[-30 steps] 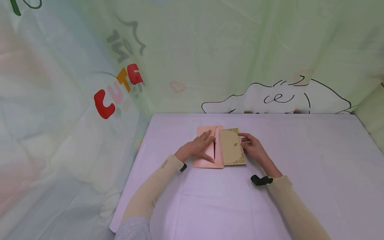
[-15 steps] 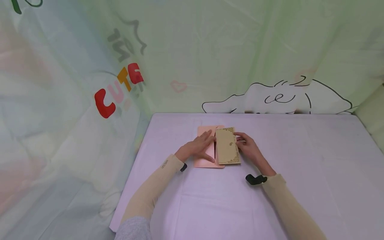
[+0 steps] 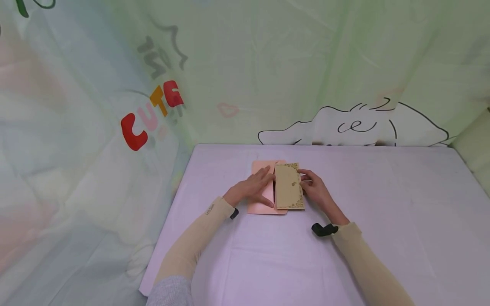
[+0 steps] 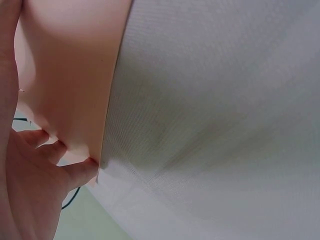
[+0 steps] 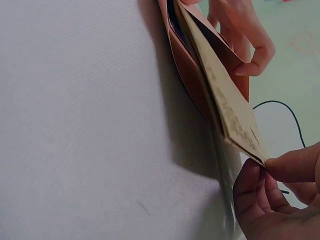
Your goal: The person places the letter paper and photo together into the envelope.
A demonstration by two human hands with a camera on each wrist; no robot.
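Your left hand (image 3: 250, 189) lies flat on the pink envelope (image 3: 264, 187), fingers straight and spread, holding its opening apart near the middle of the table (image 3: 383, 221). Your right hand (image 3: 315, 189) pinches the right edge of the tan card (image 3: 289, 187) between thumb and fingertips (image 5: 295, 167). The card's left edge sits in the envelope's mouth, most of it out on the right. From the right wrist, the card (image 5: 225, 100) slants between the envelope's (image 5: 190, 75) layers.
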